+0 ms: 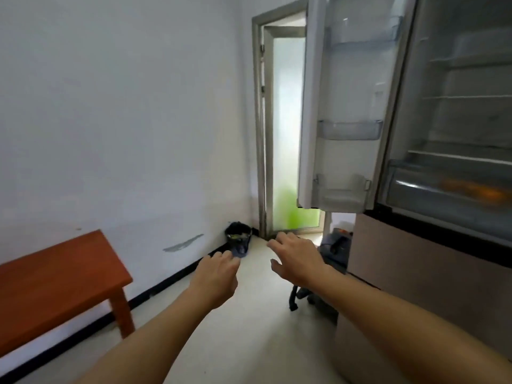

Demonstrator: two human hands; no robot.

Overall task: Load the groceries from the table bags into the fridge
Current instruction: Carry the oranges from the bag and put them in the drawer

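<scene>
The fridge (454, 128) stands at the right with its left door (346, 106) swung wide open, showing door bins and glass shelves. Something orange lies in the lower drawer (471, 189). Both my arms reach out in front of me over the floor. My left hand (219, 273) hangs with loosely bent fingers and holds nothing. My right hand (297, 259) is spread with straight fingers, also holding nothing. A corner of the red-brown wooden table (55, 278) shows at the left; no bags are in view on it.
A black bin (238, 234) sits in the corner by the white wall. A doorway with a frosted glass door (285, 128) lies straight ahead. A grey-blue appliance with a hose (335, 253) stands on the floor beside the fridge's lower cabinet (415, 286).
</scene>
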